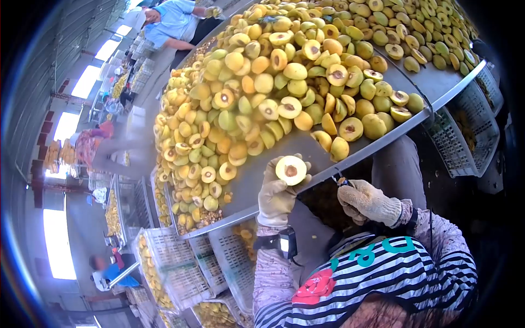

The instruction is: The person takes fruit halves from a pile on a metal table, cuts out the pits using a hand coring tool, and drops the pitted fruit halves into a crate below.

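Note:
My left hand (278, 192), in a pale work glove, holds a yellow peach half (291, 170) with its cut face up. A reddish-brown centre shows in the flesh; whether that is the stone or its hollow I cannot tell. My right hand (367, 201), also gloved, is closed around a small hand tool (342, 181) with a thin curved metal tip. Its handle is mostly hidden in the fingers. The tool is right of the peach half and apart from it. Beyond both hands lies a large heap of peach halves (264, 82), some cut side up.
A metal table (252, 183) with a raised rim bears the heap. White plastic crates (174, 261) stand below at the left, with more crates (456, 143) at the right. A person in a blue shirt (174, 23) works across the table. Other people and crates are farther left.

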The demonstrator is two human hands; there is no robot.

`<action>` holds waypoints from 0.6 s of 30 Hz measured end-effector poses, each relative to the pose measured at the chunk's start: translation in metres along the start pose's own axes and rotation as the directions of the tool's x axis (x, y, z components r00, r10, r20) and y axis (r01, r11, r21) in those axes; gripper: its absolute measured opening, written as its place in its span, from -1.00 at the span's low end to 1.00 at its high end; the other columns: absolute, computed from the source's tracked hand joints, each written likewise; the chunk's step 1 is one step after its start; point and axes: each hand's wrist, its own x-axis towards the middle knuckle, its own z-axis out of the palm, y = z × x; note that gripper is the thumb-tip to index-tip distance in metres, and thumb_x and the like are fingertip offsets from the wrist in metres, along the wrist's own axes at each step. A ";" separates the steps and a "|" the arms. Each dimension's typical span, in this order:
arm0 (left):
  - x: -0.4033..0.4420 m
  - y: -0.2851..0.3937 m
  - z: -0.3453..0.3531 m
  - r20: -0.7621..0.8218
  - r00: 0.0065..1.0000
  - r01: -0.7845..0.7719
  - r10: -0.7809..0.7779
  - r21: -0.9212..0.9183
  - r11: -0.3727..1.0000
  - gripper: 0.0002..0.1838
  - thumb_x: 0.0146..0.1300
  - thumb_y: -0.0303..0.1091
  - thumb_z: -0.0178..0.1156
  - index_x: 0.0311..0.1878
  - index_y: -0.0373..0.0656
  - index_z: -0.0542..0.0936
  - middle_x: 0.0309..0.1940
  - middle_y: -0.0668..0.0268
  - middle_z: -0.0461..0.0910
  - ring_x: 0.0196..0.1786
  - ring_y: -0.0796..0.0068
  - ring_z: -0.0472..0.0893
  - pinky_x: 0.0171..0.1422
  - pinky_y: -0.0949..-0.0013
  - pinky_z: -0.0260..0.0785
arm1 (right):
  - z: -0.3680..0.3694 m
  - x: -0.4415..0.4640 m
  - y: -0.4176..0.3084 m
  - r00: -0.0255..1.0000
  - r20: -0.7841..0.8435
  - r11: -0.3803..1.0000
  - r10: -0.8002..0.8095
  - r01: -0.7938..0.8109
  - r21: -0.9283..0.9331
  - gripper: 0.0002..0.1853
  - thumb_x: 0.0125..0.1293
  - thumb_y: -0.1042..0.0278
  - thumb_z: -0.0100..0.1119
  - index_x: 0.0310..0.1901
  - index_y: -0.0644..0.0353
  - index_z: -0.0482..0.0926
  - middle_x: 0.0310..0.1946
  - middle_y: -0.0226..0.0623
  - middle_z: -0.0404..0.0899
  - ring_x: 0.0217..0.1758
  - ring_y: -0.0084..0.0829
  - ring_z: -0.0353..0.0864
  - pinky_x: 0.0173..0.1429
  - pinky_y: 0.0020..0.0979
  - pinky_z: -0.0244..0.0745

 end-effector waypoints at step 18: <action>-0.045 -0.019 0.047 -0.375 0.900 -0.126 0.223 0.266 0.956 -0.72 0.54 -0.22 0.04 -0.12 -0.25 0.60 -0.16 0.12 0.67 -0.11 0.27 0.70 -0.11 0.22 0.69 | 0.057 0.042 0.014 0.992 0.001 0.757 -0.130 0.100 -0.646 -0.39 0.39 -0.27 0.12 0.07 0.20 0.62 -0.21 -0.03 0.70 -0.10 -0.03 0.69 0.01 -0.19 0.53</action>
